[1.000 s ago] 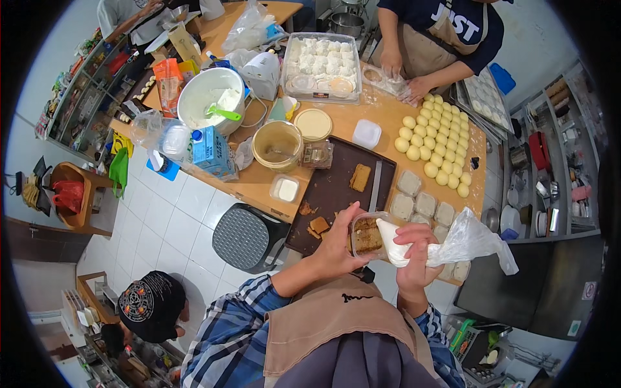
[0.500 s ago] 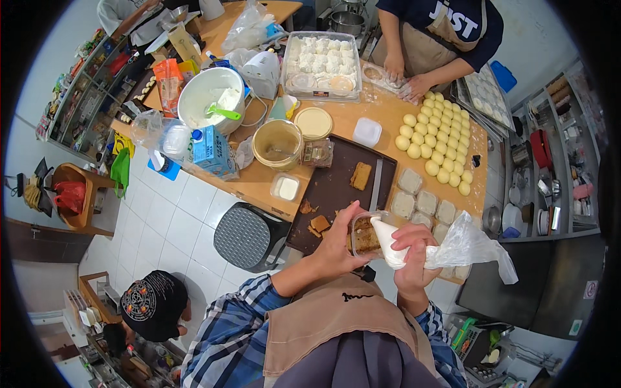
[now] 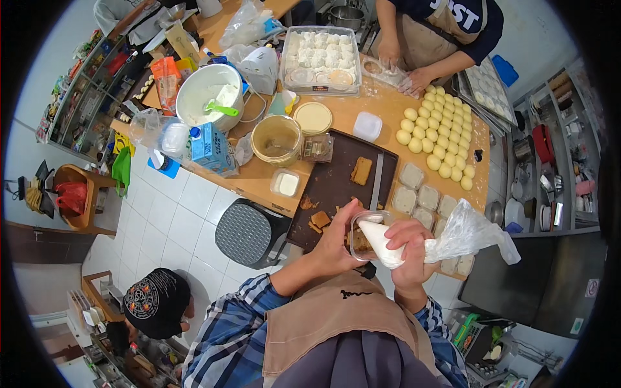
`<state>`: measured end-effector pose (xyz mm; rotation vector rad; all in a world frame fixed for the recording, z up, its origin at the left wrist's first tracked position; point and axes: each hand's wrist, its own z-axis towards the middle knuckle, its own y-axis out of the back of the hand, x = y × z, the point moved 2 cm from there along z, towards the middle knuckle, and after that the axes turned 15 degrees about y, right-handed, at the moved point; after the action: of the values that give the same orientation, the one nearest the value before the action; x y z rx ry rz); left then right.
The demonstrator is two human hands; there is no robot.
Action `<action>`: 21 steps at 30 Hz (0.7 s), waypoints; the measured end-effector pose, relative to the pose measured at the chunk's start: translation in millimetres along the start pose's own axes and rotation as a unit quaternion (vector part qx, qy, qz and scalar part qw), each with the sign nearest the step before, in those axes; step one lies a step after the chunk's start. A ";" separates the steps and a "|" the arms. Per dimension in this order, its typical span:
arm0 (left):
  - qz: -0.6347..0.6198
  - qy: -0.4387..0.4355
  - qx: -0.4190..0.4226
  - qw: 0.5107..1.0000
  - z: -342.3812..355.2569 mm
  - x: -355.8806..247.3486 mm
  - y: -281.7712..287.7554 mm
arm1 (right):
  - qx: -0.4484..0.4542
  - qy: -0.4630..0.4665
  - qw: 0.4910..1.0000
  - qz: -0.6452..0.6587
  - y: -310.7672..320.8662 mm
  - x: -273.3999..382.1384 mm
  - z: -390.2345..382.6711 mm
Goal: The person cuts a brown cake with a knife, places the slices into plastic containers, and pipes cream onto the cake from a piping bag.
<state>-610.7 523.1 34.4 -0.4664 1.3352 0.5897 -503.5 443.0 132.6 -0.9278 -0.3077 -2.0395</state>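
Note:
My left hand [image 3: 337,240] is closed around a small clear plastic container [image 3: 354,227] with brown cake [image 3: 359,243] inside. My right hand [image 3: 410,253] squeezes a piping bag [image 3: 381,243] full of white cream, its twisted clear end [image 3: 472,231] trailing off to the right. The bag's tip hangs over the container's opening and hides part of the cake. Just beyond, a dark baking tray [image 3: 336,174] carries a cake slice [image 3: 361,171], smaller brown pieces [image 3: 318,221] and a long metal blade [image 3: 378,182].
Several lidded tubs [image 3: 405,199] stand right of the tray, below rows of pale dough balls [image 3: 440,137]. A co-worker's hands [image 3: 414,81] work at the far edge. A white bowl [image 3: 187,97], a cream-coloured bucket [image 3: 260,136] and a milk carton [image 3: 210,152] crowd the left. A dark stool [image 3: 244,231] stands below.
The piping bag's tip has shifted slightly left and down over the container, covering more of the cake. The bag's loose end has swung up a little. Both hands keep their hold.

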 end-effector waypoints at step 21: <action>0.022 -0.015 0.037 0.999 2.4 -5.2 6.9 | -0.047 -0.101 0.987 0.114 7.3 -10.0 -0.6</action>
<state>-613.9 529.1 40.0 -0.3685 1.3363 0.5794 -494.4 444.3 124.3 -1.1771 -0.2043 -1.7655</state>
